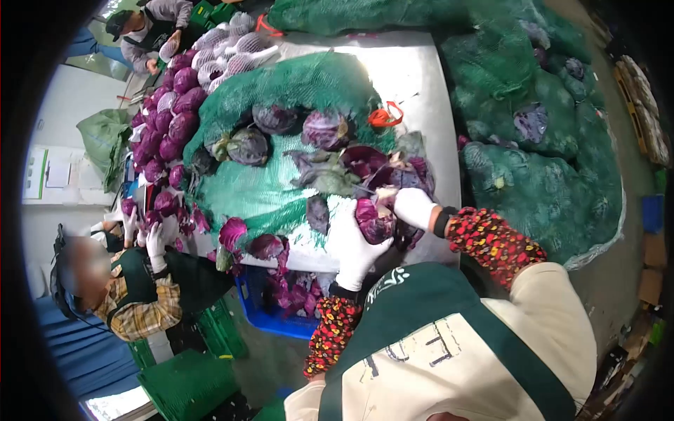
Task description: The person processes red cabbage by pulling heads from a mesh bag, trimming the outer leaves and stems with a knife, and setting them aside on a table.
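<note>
My left hand [353, 242], in a white glove, grips a red cabbage [374, 222] from its left and lower side, near the table's front edge. At the cabbage's upper right is my right hand [415, 208], also gloved, with its fingers closed; what they hold, if anything, cannot be made out. Dark loose outer leaves [330, 175] lie just beyond the cabbage. Farther back, whole cabbages [325, 129] rest at the mouth of a green mesh bag [288, 84].
Peeled purple cabbages [184, 105] are piled at the left, some in white foam nets [242, 45]. Below the table edge, a blue crate [256, 319] holds leaf scraps. Full green mesh sacks [533, 161] stand at right. Two co-workers [144, 295] [151, 35] are on the left.
</note>
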{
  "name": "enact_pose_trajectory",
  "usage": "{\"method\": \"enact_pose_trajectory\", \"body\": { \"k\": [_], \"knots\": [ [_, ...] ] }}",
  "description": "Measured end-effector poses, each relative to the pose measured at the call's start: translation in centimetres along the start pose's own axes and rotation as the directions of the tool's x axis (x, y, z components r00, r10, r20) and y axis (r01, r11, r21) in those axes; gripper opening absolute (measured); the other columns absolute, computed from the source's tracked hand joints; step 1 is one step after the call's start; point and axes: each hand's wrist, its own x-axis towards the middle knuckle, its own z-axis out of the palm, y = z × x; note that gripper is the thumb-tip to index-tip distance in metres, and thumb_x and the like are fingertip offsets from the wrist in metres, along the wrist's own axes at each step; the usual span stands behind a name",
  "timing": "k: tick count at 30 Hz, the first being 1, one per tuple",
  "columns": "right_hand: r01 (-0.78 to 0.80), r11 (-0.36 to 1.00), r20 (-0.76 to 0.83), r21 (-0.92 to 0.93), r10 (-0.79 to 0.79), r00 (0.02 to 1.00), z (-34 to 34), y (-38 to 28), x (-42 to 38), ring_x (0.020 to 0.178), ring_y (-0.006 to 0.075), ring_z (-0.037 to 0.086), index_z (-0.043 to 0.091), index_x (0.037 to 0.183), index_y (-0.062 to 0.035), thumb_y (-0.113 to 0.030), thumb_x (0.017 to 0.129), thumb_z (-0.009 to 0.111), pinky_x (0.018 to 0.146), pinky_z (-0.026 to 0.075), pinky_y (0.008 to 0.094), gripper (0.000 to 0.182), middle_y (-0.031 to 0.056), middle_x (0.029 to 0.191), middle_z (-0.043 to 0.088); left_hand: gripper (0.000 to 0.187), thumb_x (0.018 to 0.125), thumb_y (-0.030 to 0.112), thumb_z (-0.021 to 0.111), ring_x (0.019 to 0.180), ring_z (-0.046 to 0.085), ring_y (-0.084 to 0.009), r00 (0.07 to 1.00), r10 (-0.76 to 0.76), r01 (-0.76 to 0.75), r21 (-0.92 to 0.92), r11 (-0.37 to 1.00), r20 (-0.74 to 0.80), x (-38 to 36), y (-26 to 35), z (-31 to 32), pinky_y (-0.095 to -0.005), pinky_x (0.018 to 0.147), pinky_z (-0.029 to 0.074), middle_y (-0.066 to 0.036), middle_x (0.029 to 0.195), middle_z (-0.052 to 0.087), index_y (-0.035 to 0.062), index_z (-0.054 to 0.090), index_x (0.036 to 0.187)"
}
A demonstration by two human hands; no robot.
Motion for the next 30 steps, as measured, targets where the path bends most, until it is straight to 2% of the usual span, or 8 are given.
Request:
{"method": "enact_pose_trajectory", "body": {
  "k": [2, 5, 10, 14, 17, 18, 20, 30],
  "knots": [
    [-0.258, 0.965, 0.208, -0.039, 0.26, 0.943, -2.1, -2.0, -0.2, 0.069, 0.0394, 0.066, 0.061, 0.091, 0.0008, -0.015, 0.086, 0.051, 0.065, 0.052, 0.0493, 0.019, 0.0214, 0.072, 0.065, 0.113, 0.052, 0.026, 0.093, 0.127, 0.044, -0.0357, 0.998, -0.056, 0.051, -0.313, 0.948, -0.007, -1.9, -3.0, 0.0, -0.0436, 0.107, 0.038, -0.021, 0.137, 0.042, 0.0003, 0.031, 0.143],
    [-0.29, 0.949, 0.228, 0.12, 0.258, 0.939, -2.6, -3.6, -1.0, 0.071, 0.0411, 0.064, 0.051, 0.102, -0.0011, -0.021, 0.09, 0.053, 0.066, 0.05, 0.0509, 0.023, 0.0217, 0.073, 0.064, 0.125, 0.057, 0.024, 0.093, 0.137, 0.034, -0.0333, 0.968, -0.214, 0.252, -0.591, 0.767, 0.134, -5.0, -5.7, -0.3, -0.0418, 0.114, 0.032, -0.021, 0.148, 0.029, -0.0009, 0.014, 0.151],
    [-0.376, 0.881, 0.268, 0.289, 0.302, 0.915, -3.4, -5.7, -1.4, 0.08, 0.0405, 0.065, 0.054, 0.107, -0.005, -0.024, 0.092, 0.053, 0.072, 0.051, 0.0488, 0.025, 0.0207, 0.082, 0.067, 0.123, 0.059, 0.023, 0.092, 0.136, 0.034, -0.0317, 0.934, -0.321, 0.332, -0.706, 0.626, 0.154, -6.0, -5.8, -0.5, -0.0424, 0.113, 0.031, -0.021, 0.148, 0.028, -0.0007, 0.014, 0.151],
    [-0.396, 0.847, 0.301, 0.354, 0.298, 0.906, -3.3, -6.1, -1.8, 0.085, 0.0396, 0.066, 0.054, 0.118, -0.0066, -0.026, 0.093, 0.053, 0.077, 0.052, 0.0467, 0.031, 0.0211, 0.089, 0.069, 0.115, 0.065, 0.022, 0.089, 0.134, 0.037, -0.0316, 0.964, -0.245, 0.257, -0.618, 0.743, 0.107, -5.5, -5.2, -0.6, -0.0425, 0.113, 0.032, -0.02, 0.146, 0.029, 0.0013, 0.016, 0.151],
    [-0.421, 0.84, 0.33, 0.344, 0.311, 0.891, -4.5, -6.8, -1.8, 0.083, 0.04, 0.066, 0.052, 0.123, -0.0071, -0.028, 0.094, 0.054, 0.075, 0.051, 0.0467, 0.036, 0.0218, 0.087, 0.068, 0.084, 0.084, 0.019, 0.076, 0.13, 0.041, -0.0299, 0.888, -0.387, 0.413, -0.798, 0.439, 0.247, -4.7, -4.1, -1.5, -0.04, 0.111, 0.034, -0.019, 0.141, 0.035, 0.0, 0.024, 0.147],
    [-0.416, 0.838, 0.353, 0.355, 0.291, 0.889, -5.5, -7.3, -1.6, 0.081, 0.0404, 0.066, 0.05, 0.127, -0.0078, -0.031, 0.095, 0.053, 0.074, 0.051, 0.0469, 0.04, 0.0222, 0.085, 0.068, 0.084, 0.084, 0.019, 0.076, 0.13, 0.041, -0.0299, 0.887, -0.39, 0.415, -0.797, 0.439, 0.248, -4.6, -4.3, -1.4, -0.04, 0.111, 0.034, -0.019, 0.141, 0.035, 0.0, 0.024, 0.147],
    [-0.409, 0.835, 0.378, 0.368, 0.268, 0.886, -6.0, -7.8, -1.2, 0.079, 0.0408, 0.066, 0.048, 0.131, -0.0085, -0.035, 0.096, 0.052, 0.072, 0.051, 0.047, 0.043, 0.0226, 0.082, 0.068, 0.075, 0.087, 0.019, 0.073, 0.13, 0.041, -0.0292, 0.963, -0.248, 0.266, -0.528, 0.807, 0.106, -4.5, -4.8, -1.2, -0.0393, 0.11, 0.034, -0.019, 0.14, 0.037, -0.0009, 0.029, 0.144],
    [-0.216, 0.961, 0.3, 0.17, 0.159, 0.941, -6.0, -8.7, 0.4, 0.069, 0.0402, 0.065, 0.039, 0.138, -0.0049, -0.04, 0.1, 0.042, 0.059, 0.05, 0.0495, 0.052, 0.0211, 0.074, 0.066, 0.085, 0.078, 0.022, 0.08, 0.13, 0.042, -0.0293, 0.955, -0.25, 0.294, -0.595, 0.748, 0.158, -3.1, -4.0, -1.1, -0.039, 0.11, 0.035, -0.019, 0.14, 0.038, -0.0015, 0.031, 0.143]
  ]
}}
